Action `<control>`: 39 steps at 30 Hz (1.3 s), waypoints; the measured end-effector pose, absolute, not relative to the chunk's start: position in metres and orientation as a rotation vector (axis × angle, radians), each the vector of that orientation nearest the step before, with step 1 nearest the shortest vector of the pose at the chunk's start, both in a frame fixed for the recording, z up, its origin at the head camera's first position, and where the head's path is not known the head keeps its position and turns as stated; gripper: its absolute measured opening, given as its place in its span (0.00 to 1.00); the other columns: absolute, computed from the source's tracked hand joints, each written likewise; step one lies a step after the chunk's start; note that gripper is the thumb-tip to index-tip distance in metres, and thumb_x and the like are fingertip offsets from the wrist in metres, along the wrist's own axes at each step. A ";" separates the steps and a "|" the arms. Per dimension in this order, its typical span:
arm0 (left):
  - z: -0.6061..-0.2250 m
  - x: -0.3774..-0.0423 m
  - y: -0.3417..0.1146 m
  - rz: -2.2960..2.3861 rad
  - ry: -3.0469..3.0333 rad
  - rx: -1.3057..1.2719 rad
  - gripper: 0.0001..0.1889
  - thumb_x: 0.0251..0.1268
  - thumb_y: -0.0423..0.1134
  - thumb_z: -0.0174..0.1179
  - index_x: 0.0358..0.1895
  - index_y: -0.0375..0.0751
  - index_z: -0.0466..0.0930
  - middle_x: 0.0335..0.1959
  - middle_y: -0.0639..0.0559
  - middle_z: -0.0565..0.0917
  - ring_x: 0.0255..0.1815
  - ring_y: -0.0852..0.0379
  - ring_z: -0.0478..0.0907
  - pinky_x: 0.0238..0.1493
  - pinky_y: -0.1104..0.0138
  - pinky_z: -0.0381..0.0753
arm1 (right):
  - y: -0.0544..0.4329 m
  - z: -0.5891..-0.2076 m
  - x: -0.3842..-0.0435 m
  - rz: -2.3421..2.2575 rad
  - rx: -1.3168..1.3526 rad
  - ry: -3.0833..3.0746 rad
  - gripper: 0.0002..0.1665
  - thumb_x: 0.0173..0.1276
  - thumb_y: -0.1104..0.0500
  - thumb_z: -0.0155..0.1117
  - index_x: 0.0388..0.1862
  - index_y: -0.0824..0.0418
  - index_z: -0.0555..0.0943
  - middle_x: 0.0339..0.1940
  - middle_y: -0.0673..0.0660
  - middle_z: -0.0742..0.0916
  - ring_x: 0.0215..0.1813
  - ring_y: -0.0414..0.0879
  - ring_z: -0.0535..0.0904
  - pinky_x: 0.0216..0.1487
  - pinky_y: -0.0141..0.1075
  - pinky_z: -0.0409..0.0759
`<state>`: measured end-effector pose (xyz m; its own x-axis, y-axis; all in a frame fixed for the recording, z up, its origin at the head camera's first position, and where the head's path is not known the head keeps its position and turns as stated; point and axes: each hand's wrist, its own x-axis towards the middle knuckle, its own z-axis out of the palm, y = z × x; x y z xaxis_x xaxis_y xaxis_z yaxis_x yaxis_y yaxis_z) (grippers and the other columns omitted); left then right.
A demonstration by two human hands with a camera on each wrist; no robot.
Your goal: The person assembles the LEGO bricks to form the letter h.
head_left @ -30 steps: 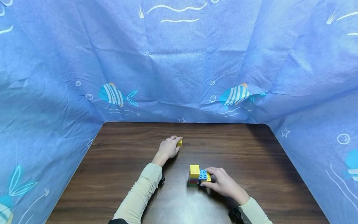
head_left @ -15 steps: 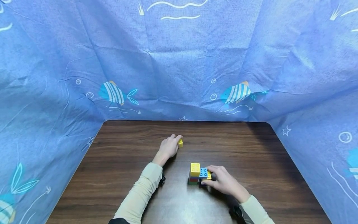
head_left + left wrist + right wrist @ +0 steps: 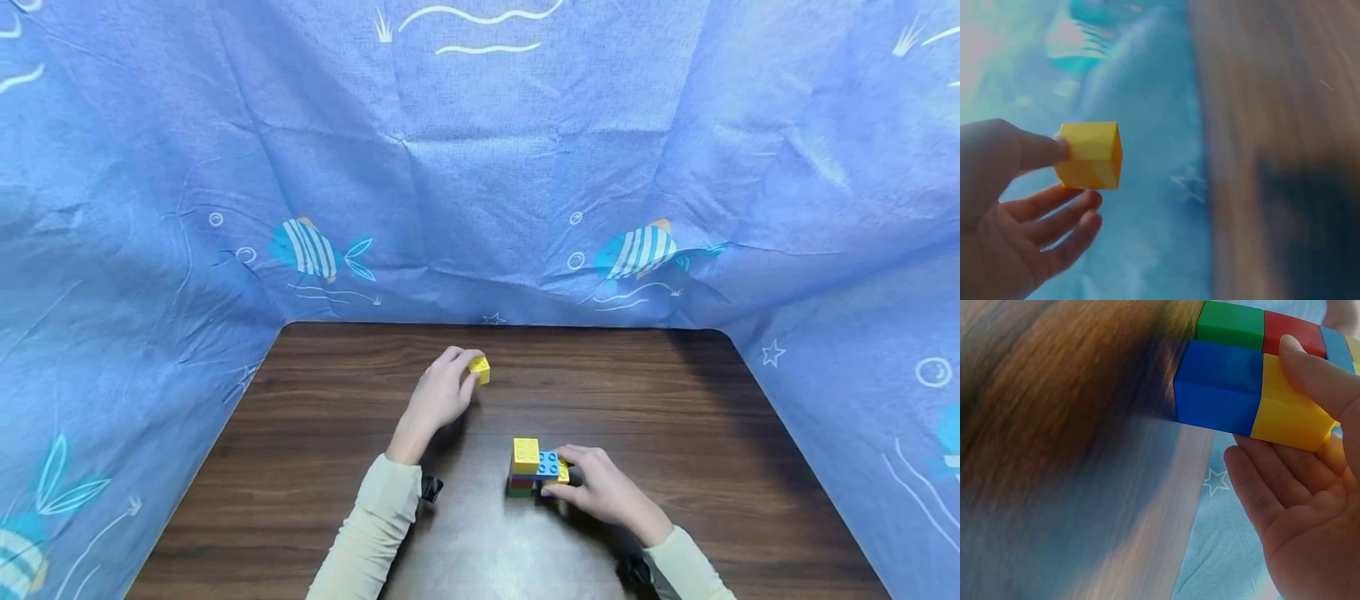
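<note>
In the head view my left hand (image 3: 438,396) pinches a yellow toy building block (image 3: 482,370) between thumb and fingers, near the back of the table. The left wrist view shows that block (image 3: 1090,156) at the thumb tip, other fingers loosely bent below. At the front, my right hand (image 3: 603,490) grips the right side of a multicoloured block build. Its left stack has a green block (image 3: 1230,328), a red block (image 3: 1297,331) and, on top, a yellow block (image 3: 526,455). A light blue studded block (image 3: 548,464) sits beside that top. My right thumb presses a lower yellow block (image 3: 1288,406), adjoining a dark blue block (image 3: 1219,381).
The brown wood-grain table (image 3: 675,400) carries the build. Blue cloth (image 3: 480,167) printed with fish hangs behind and along both sides of the table.
My left hand has drawn slightly back and left, raising the yellow block, which now shows more between the fingers. My right hand stays on the build.
</note>
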<state>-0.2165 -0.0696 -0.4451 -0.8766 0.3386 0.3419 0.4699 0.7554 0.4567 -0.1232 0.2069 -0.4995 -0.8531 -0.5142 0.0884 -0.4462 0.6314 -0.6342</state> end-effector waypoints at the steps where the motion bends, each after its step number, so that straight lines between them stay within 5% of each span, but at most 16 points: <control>1: -0.440 -0.212 -0.069 -0.855 -2.669 -0.666 0.16 0.72 0.35 0.61 0.61 0.44 0.81 0.52 0.44 0.83 0.47 0.47 0.83 0.49 0.53 0.82 | 0.207 -0.499 -0.123 -1.027 -0.808 2.746 0.19 0.66 0.48 0.74 0.49 0.57 0.83 0.43 0.49 0.88 0.42 0.34 0.81 0.41 0.34 0.83; 8: -0.408 -0.169 -0.063 -1.101 -2.498 -1.003 0.16 0.71 0.33 0.61 0.60 0.41 0.82 0.50 0.47 0.82 0.46 0.56 0.83 0.48 0.65 0.84 | 0.208 -0.502 -0.125 -1.040 -0.808 2.744 0.18 0.65 0.49 0.74 0.48 0.57 0.84 0.43 0.48 0.88 0.43 0.34 0.82 0.42 0.36 0.84; 16: -0.397 -0.136 -0.053 -1.023 -2.486 -1.159 0.16 0.74 0.36 0.60 0.62 0.45 0.81 0.53 0.52 0.81 0.51 0.59 0.81 0.53 0.65 0.82 | 0.210 -0.505 -0.126 -1.098 -0.896 2.747 0.15 0.65 0.50 0.74 0.45 0.55 0.83 0.40 0.46 0.87 0.40 0.32 0.80 0.39 0.32 0.82; 39: -0.408 -0.122 -0.045 -0.892 -2.593 -1.195 0.15 0.75 0.36 0.59 0.60 0.48 0.82 0.52 0.53 0.79 0.43 0.62 0.79 0.46 0.71 0.81 | 0.209 -0.506 -0.126 -1.115 -0.897 2.718 0.15 0.66 0.49 0.73 0.46 0.54 0.83 0.41 0.46 0.88 0.41 0.32 0.81 0.39 0.32 0.82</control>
